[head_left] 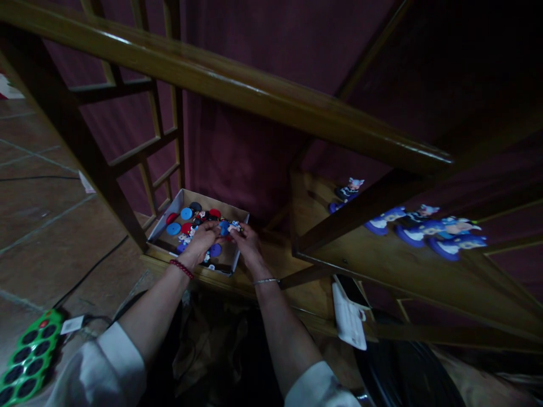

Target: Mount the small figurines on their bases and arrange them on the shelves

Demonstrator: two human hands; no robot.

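At far left, a green power strip (29,357) lies on the tiled floor (38,226), with a black cable (91,270) running near it. Next comes a shallow cardboard box (164,216) on a wooden shelf (271,263), holding blue discs (173,228), red discs (172,218) and small character figures (199,215).

The left hand (202,240), with a red beaded bracelet (181,269) at the wrist, reaches over the box. Its fingers (212,227) curve down, partly closed, onto the pile, but what they hold cannot be told. The right hand (248,244), wearing a thin silver bracelet (266,281), comes in just beside it. Its fingers (240,232) bunch at a small blue-and-white piece (233,227), though any grip is hidden.

Working low and close together over the box is sound: a dropped piece lands back inside.

Further right, a phone (351,291) rests on white paper (348,319), and blue-and-white figures (424,232) lie on the shelf.
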